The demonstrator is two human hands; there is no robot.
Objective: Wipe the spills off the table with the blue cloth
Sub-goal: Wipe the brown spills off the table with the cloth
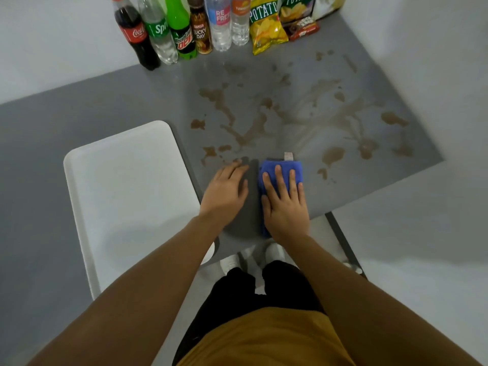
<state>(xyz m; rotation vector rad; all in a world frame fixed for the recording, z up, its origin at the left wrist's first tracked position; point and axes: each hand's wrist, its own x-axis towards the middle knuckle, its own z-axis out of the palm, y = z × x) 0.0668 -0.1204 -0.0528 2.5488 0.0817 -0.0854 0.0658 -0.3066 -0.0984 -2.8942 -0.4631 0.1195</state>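
A folded blue cloth (284, 167) with a small white tag lies on the grey table (163, 93) near its front edge. My right hand (286, 204) presses flat on the cloth, fingers spread. Just left of it, my left hand (225, 192) rests flat on the bare tabletop, holding nothing. Brown spills (248, 133) spread over the table beyond both hands, with more puddles (334, 154) to the right of the cloth and streaks toward the far right corner.
Several drink bottles (158, 33) stand in a row along the table's far edge, with crisp bags (266, 25) beside them. A white tray-like chair seat (126, 191) sits at the left, overlapping the table's front-left. The table's right edge (412, 178) is close.
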